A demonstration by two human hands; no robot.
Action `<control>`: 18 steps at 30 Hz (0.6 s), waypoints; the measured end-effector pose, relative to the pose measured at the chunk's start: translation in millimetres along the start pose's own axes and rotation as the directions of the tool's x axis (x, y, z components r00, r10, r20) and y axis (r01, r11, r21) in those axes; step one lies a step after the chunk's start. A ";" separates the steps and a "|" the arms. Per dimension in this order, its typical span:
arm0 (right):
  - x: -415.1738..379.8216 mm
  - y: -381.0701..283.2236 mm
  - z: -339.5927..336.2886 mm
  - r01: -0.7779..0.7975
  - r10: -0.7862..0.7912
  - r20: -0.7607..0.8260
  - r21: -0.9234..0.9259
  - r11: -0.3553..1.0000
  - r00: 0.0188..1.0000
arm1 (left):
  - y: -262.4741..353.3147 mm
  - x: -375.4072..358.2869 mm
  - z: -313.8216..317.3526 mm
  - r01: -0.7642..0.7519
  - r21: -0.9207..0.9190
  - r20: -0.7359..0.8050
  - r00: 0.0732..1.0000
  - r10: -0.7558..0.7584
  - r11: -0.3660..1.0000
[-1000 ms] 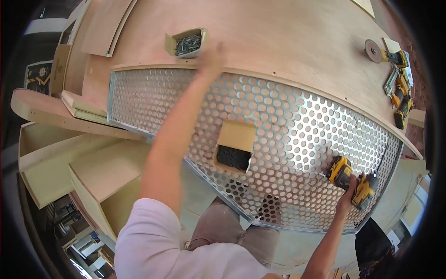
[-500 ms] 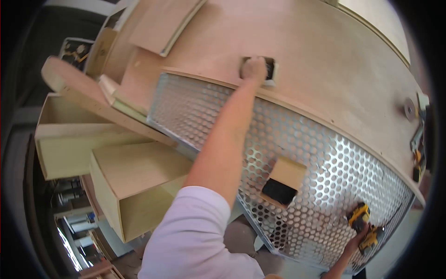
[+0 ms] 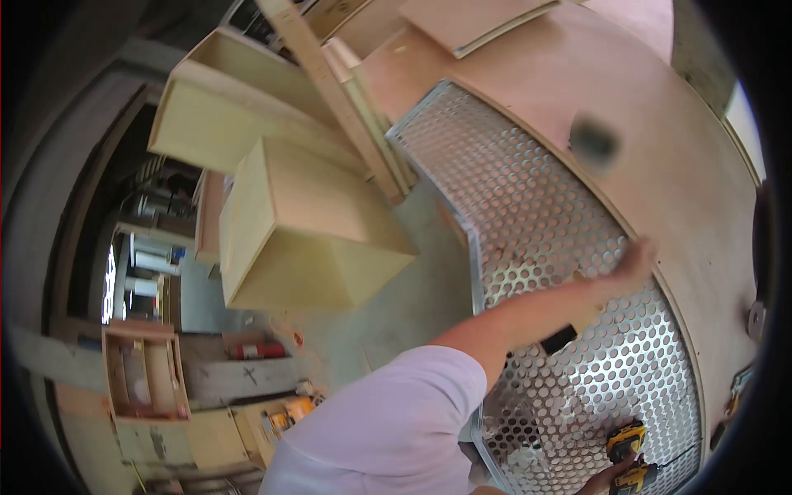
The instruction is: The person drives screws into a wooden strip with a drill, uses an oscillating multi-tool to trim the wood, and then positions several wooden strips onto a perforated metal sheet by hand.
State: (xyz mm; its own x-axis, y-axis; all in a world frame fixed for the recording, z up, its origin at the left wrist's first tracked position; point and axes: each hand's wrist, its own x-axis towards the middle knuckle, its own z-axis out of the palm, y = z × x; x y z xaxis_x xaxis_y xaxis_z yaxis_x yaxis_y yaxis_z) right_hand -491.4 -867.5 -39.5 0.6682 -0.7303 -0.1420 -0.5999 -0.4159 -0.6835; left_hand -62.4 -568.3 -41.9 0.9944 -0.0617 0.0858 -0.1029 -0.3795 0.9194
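Observation:
My left hand (image 3: 634,262) is above the wooden edge of the perforated metal panel (image 3: 528,177), its fingers drawn together. Motion blur hides whatever is in them. Its forearm passes over a small box with a black part (image 3: 559,340) lying on the panel, and mostly covers it. Farther up, a small dark box (image 3: 594,140), badly smeared, rests on the wooden board (image 3: 693,181). At the bottom right, my right hand (image 3: 606,480) grips a yellow and black cordless drill (image 3: 631,477), its long bit pointing right. The drill's yellow and black battery end (image 3: 625,441) shows above the hand.
Two open wooden boxes (image 3: 318,223) stand left of the panel, beside a long wooden plank (image 3: 330,91). A loose board (image 3: 470,21) lies at the top. Tools (image 3: 730,404) sit at the right edge. A wooden drawer frame (image 3: 147,371) stands lower left.
My left hand has left the small dark box and swung down and right to the panel's edge. The view has turned, shifting everything. The drill is still in my right hand.

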 end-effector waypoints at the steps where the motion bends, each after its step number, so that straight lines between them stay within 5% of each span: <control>1: 3.8 3.0 -0.3 0.013 -0.013 0.036 0.023 1.000 0.999 | 22.8 -38.8 20.6 -0.057 -0.074 -0.029 0.998 0.055 0.996; 3: 8.8 18.2 -4.3 0.025 -0.037 0.121 0.094 0.995 0.992 | 54.8 -107.6 54.6 -0.154 -0.152 -0.057 0.987 0.147 0.976; 6: -2.9 12.2 -29.3 -0.044 -0.026 0.282 0.241 0.970 0.959 | 73.9 -183.5 113.4 0.394 -0.458 0.291 0.914 -0.285 0.797; 7: -14.2 11.6 -47.5 -0.100 0.001 0.341 0.272 0.957 0.940 | 70.8 -207.0 140.0 0.476 -0.543 0.273 0.879 -0.391 0.692; 10: -62.5 -10.3 -110.0 -0.289 0.142 0.487 0.243 0.926 0.862 | 86.4 -265.4 161.8 0.612 -0.612 0.494 0.790 -0.362 0.501; 11: -75.1 -14.4 -126.2 -0.285 0.142 0.506 0.219 0.933 0.851 | 116.1 -277.3 161.4 0.749 -0.539 0.588 0.662 -0.464 0.384; 12: -82.5 -5.5 -138.8 -0.185 0.055 0.447 0.253 0.950 0.893 | 109.3 -289.6 185.7 0.771 -0.492 0.657 0.634 -0.408 0.405; 13: -86.6 1.8 -155.3 -0.064 -0.044 0.384 0.266 0.962 0.922 | 154.4 -304.1 193.3 0.807 -0.544 0.622 0.571 -0.536 0.230; 15: -87.4 15.3 -190.4 0.230 -0.260 0.334 0.126 0.965 0.906 | 170.9 -334.7 220.9 0.831 -0.524 0.643 0.531 -0.551 0.189; 18: -89.8 59.1 -219.9 0.093 -0.163 0.273 0.254 0.963 0.948 | 194.3 -366.9 256.2 0.871 -0.463 0.649 0.459 -0.607 0.164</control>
State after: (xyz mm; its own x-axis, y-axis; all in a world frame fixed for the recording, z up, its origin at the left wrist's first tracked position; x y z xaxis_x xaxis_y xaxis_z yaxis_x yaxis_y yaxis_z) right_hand -683.6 -945.6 90.4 0.8516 -0.4764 -0.2186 -0.4038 -0.3305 -0.8530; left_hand -453.4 -855.9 7.0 0.5031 -0.3969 -0.7677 0.8606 0.3111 0.4032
